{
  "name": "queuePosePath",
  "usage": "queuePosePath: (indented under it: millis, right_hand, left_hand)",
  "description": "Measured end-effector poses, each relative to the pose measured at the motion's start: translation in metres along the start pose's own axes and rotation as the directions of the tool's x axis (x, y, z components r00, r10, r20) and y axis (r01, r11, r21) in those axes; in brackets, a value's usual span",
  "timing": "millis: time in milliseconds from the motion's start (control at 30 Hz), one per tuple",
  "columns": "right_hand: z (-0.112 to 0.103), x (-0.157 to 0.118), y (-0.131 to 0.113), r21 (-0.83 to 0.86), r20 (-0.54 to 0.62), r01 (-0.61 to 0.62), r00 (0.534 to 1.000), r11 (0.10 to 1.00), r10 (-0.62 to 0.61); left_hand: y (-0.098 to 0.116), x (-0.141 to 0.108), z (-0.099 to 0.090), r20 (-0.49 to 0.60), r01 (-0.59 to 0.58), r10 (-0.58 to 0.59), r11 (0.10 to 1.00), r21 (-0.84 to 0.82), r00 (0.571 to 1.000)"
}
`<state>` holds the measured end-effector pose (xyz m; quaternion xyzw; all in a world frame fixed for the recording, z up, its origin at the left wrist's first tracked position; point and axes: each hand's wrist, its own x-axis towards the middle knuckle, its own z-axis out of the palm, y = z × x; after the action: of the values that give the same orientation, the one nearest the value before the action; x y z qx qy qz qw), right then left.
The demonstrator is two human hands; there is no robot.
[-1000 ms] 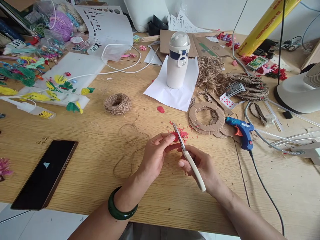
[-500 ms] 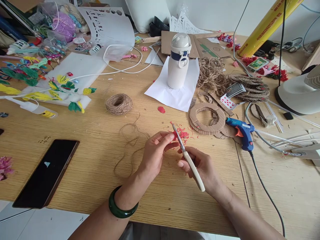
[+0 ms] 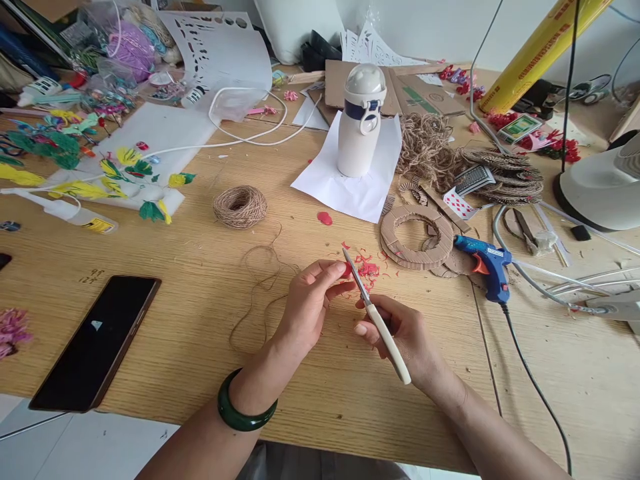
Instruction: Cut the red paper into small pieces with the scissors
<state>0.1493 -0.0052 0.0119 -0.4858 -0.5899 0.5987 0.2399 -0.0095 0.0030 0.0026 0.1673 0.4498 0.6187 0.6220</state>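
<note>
My left hand [image 3: 311, 299] pinches a small red piece [image 3: 347, 270] between thumb and forefinger, with a green bangle on that wrist. My right hand [image 3: 400, 333] is wrapped round the cream handle of the scissors [image 3: 383, 333], whose blades lie against the right side of the red piece. Behind the blades, red scraps [image 3: 369, 268] are scattered on the wooden table [image 3: 200, 373]. Farther back lies a flat red piece [image 3: 325, 218]. The blades look closed or nearly so.
A twine ball [image 3: 241, 206] sits left of centre, a phone [image 3: 95, 343] at front left. Beyond my hands a white bottle [image 3: 361, 123] stands on paper. Right of it are a cardboard ring [image 3: 417, 237] and a blue glue gun [image 3: 487, 263] with its cable trailing forward.
The view has shifted slightly, so the table items appear a little farther right. My hands hold nearly the same pose, and less of the red piece shows beside the blades.
</note>
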Motion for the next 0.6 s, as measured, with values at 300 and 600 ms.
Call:
queuePosePath:
  millis: [300, 600]
  right_hand:
    - [0.0001, 0.0008, 0.0019, 0.024, -0.016, 0.026, 1.000, 0.999, -0.026]
    - [-0.0001, 0.0003, -0.0012, 0.047, -0.008, 0.018, 1.000, 0.999, -0.018]
  left_hand:
    - [-0.0048, -0.0017, -0.0003, 0.073, 0.039, -0.043, 0.998, 0.049, 0.996]
    - [-0.0031, -0.0026, 0.0002, 0.051, 0.014, -0.016, 1.000, 0.027, 0.999]
